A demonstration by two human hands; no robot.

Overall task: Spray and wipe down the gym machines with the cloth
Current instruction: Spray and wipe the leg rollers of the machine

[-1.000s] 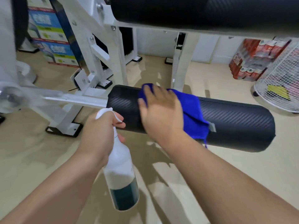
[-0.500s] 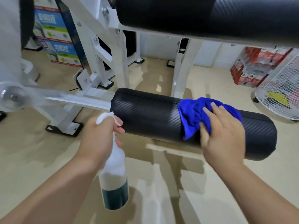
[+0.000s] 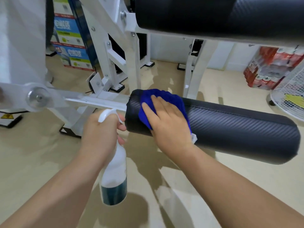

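The right hand [image 3: 166, 122] is lying flat, fingers spread and straight, pressing the blue cloth [image 3: 164, 96] onto the left end of the black roller pad [image 3: 238, 129]. The cloth is draping over the pad's curved top, probably so the palm can push it round the cylinder and cover more of the skin in one stroke. The long stretch of pad to the right of the cloth is lying bare.

The left hand [image 3: 102, 134] is gripping the neck of the spray bottle [image 3: 115, 170] just off the roller pad's left end, fingers curled round it near the trigger. The bottle is hanging upright below the pad's level, its nozzle close to the pad's end cap; this looks like a ready position for the next spray without getting in the cloth's way. Dark teal liquid is filling only the bottle's lower part, and the white part above looks empty.

Behind and left of the roller pad, printed cartons [image 3: 72, 51] are standing stacked and closed, their contents hidden. Behind its right end, a red shrink-wrapped pack [image 3: 271, 69] is sitting on the floor; what it holds is too blurred to tell.
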